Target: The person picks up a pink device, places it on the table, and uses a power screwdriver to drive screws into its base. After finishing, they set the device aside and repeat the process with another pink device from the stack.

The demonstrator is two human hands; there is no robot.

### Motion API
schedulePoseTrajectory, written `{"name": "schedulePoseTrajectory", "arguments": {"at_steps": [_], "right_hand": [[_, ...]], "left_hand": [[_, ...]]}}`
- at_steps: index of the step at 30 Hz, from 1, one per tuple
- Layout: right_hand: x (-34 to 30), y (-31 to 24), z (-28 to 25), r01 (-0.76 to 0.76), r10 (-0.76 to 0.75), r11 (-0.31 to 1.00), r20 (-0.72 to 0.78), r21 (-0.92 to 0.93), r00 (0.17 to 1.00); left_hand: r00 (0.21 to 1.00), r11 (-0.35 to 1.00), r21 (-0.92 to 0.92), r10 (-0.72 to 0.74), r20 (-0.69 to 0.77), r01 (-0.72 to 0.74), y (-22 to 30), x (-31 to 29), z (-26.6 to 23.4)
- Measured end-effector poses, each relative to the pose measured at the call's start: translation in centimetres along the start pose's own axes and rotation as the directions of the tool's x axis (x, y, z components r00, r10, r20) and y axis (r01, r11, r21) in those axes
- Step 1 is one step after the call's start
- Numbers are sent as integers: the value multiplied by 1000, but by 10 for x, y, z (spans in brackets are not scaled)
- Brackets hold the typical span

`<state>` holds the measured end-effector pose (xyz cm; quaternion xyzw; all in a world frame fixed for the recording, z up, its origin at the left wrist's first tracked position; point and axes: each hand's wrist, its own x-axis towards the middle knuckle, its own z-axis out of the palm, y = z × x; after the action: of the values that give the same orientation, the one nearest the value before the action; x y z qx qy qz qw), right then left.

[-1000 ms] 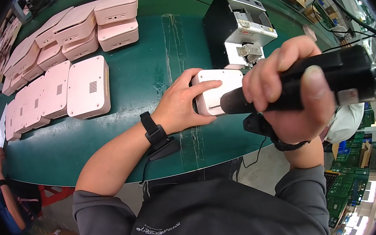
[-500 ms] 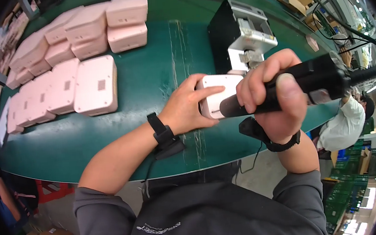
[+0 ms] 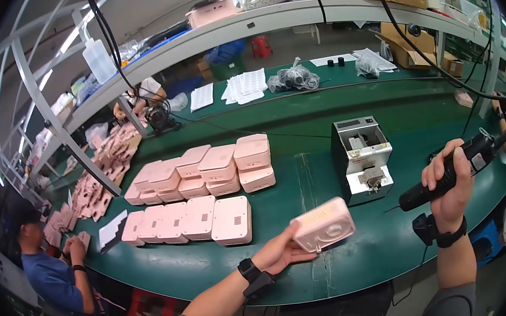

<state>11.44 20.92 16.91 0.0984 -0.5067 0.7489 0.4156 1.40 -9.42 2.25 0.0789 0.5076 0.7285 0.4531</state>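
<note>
My left hand (image 3: 282,254) holds a pale pink rounded plastic box (image 3: 323,225) lifted above the green table (image 3: 298,123), tilted, with its grilled side and round recess facing me. My right hand (image 3: 448,180) grips a black electric screwdriver (image 3: 449,173) off to the right, its cable running up and away; the tip points down-left and is apart from the box. A black band sits on each wrist. A small black and silver screw-feeder machine (image 3: 360,158) stands on the table between the two hands, further back.
Rows and stacks of like pink boxes (image 3: 206,187) lie to the left. Pink plastic parts (image 3: 103,172) are piled at far left by a metal frame post. Another person (image 3: 54,271) sits at lower left, one more (image 3: 144,98) at the back. Paper sheets and bags lie far back.
The view has swung upward, showing the whole bench. My left hand has lifted the pink box off the table and tilted it, while my right hand carried the screwdriver away to the right.
</note>
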Motion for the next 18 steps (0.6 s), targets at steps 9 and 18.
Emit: {"name": "schedulePoseTrajectory", "arguments": {"at_steps": [9,18], "right_hand": [[-34,31,-103,-55,-4,910,-141,-412,990],[-46,31,-123,-50,-18,925,-174,-376,985]], "left_hand": [[930,941,96,-300,-211,325,6,15,-2],[991,952,-294,47,-125,-83,16,111,-13]]}}
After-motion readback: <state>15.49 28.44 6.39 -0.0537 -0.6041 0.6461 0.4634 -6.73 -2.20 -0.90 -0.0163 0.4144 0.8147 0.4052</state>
